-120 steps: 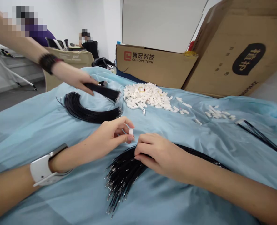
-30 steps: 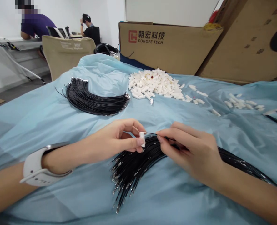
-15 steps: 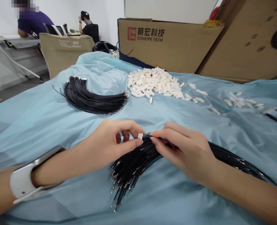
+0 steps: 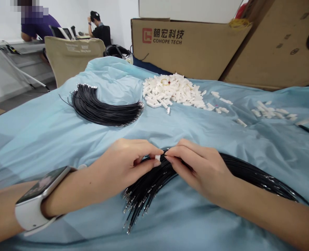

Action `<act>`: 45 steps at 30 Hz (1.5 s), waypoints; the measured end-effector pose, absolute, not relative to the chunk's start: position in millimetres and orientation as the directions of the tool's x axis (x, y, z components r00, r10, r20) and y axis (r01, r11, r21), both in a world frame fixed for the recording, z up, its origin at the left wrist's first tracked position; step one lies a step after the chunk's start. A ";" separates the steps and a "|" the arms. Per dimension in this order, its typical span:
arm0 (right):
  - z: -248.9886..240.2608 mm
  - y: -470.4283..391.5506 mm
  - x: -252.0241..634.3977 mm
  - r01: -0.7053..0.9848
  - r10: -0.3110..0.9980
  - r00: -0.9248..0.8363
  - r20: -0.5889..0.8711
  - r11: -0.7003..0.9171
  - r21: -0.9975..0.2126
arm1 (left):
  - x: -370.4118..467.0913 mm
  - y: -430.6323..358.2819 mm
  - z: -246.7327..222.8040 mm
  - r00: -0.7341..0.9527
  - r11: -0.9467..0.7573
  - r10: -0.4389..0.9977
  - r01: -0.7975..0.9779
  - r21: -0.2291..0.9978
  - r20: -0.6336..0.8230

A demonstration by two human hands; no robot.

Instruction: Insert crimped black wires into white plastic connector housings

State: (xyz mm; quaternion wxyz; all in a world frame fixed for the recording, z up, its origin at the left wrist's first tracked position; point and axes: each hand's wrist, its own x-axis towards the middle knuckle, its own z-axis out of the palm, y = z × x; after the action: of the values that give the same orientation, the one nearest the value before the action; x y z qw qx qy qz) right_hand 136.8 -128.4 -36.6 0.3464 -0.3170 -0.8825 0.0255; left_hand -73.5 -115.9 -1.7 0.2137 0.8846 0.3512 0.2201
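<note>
Between the thumb and fingertips of my left hand [image 4: 133, 161] is a small white plastic connector housing [image 4: 158, 158]. Just to its right, my right hand [image 4: 200, 166] pinches a thin black wire [image 4: 165, 152], whose tip is close to the housing. Whether the wire sits inside the housing, I cannot tell. Under both hands lies a bundle of black wires [image 4: 146, 190] with shiny metal terminals at its near left end. The bundle runs on behind my right hand to the right.
A heap of white housings [image 4: 172, 91] lies at the back, with a smaller group [image 4: 271, 111] to the right. Another black wire bundle [image 4: 104, 109] curves at the back left. Cardboard boxes [image 4: 191, 52] stand behind the blue cloth [image 4: 65, 146]. Two people sit far off.
My left hand has turned at the wrist, bringing the watch face into view. Both hands are slightly lower, and the gap between housing and right fingertips has narrowed.
</note>
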 end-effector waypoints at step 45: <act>-26.1 -131.5 141.5 0.618 0.631 -0.398 0.666 0.721 -0.314 | -77.4 -97.2 0.0 0.555 0.004 0.812 0.304 0.953 -0.180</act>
State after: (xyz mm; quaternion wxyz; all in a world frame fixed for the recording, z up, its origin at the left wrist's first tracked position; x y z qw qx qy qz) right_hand 141.5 -131.5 -26.1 0.4018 -0.3733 -0.8361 0.0083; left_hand -77.4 -97.2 0.0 0.5730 0.6702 0.4165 0.2214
